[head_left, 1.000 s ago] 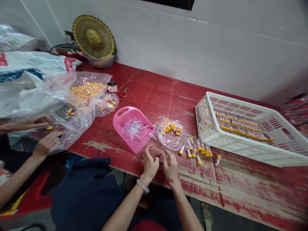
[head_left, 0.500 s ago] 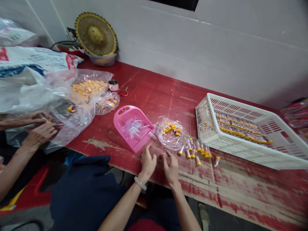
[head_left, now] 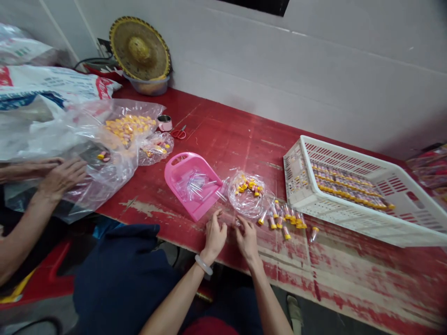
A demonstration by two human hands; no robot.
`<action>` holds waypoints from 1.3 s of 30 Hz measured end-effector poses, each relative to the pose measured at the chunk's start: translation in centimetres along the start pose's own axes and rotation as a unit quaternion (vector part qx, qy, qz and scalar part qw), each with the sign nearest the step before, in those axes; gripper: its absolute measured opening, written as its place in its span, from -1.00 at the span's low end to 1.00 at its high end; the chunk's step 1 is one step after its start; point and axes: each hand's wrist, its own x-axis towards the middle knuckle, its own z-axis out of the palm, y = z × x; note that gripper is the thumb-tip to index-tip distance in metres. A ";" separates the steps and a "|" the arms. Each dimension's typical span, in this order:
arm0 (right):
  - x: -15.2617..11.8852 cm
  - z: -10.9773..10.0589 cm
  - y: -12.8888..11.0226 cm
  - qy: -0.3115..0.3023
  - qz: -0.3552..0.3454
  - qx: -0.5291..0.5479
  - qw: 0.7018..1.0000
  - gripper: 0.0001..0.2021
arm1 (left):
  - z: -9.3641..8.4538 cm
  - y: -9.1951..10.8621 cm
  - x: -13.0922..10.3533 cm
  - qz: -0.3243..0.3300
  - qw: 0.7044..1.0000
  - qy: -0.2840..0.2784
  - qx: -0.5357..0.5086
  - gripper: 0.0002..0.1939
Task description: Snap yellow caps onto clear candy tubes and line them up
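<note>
My left hand [head_left: 215, 236], with a pale bangle on its wrist, is at the table's front edge below a pink scoop-shaped tray [head_left: 174, 173] of clear tubes [head_left: 196, 185]. Its thumb and forefinger are apart and I see nothing between them. Across a small gap, my right hand [head_left: 247, 238] has its fingers bent together around a small clear glint that I cannot make out. Just beyond it lies a clear plastic bag [head_left: 240, 204] with yellow-and-pink pieces [head_left: 249, 186]. To its right are several clear tubes with yellow caps [head_left: 286, 232].
A white plastic crate [head_left: 352, 223] holding rows of capped tubes stands on the red table [head_left: 223, 130]. At left, another person's hands [head_left: 61, 179] work at a large clear bag [head_left: 118, 170]. Red scissors [head_left: 179, 134] and a pink cup [head_left: 165, 123] lie beyond the tray.
My right hand has shifted very slightly left; my left hand stays almost in place. The other person's nearer hand has moved up a little over the large bag.
</note>
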 end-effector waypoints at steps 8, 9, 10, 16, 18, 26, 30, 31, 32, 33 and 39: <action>-0.4 0.3 0.8 0.071 -0.033 -0.094 0.993 -0.64 | -0.2 -0.2 0.5 -0.001 1.000 0.013 -0.008 -0.52; -0.6 0.4 1.1 0.077 -0.033 -0.098 0.992 -0.64 | -0.1 -0.2 0.5 0.000 1.000 0.011 -0.011 -0.52; -0.8 0.6 1.4 0.088 -0.034 -0.099 0.991 -0.63 | -0.1 -0.2 0.5 0.002 1.000 0.010 -0.014 -0.53; -1.8 0.7 2.4 0.127 -0.030 -0.114 0.985 -0.61 | 0.0 -0.3 0.4 0.003 1.000 0.000 -0.020 -0.56; -1.8 0.6 2.5 0.143 -0.038 -0.123 0.981 -0.61 | 0.0 -0.3 0.4 0.008 1.000 -0.001 -0.019 -0.56; -1.3 0.5 2.3 0.104 -0.037 -0.106 0.988 -0.64 | -0.1 -0.2 0.4 0.022 1.000 -0.011 -0.015 -0.63; -0.3 -0.1 2.0 0.071 0.077 0.034 0.994 -0.64 | -0.4 -0.2 0.8 0.023 1.000 -0.001 -0.014 -0.66; -0.1 -0.3 1.9 0.057 0.118 0.099 0.986 -0.64 | -0.5 -0.2 0.9 0.021 1.000 -0.002 -0.015 -0.67; 0.1 -0.5 1.7 0.040 0.154 0.166 0.973 -0.65 | -0.5 -0.2 0.9 0.018 1.000 -0.006 -0.017 -0.68; 0.3 -0.6 1.4 0.023 0.181 0.231 0.956 -0.66 | -0.5 -0.2 0.9 0.014 1.000 -0.012 -0.019 -0.69; 0.4 -0.8 0.0 0.008 0.206 0.351 0.914 -0.66 | -0.2 0.0 0.5 0.019 0.999 -0.038 -0.029 -0.69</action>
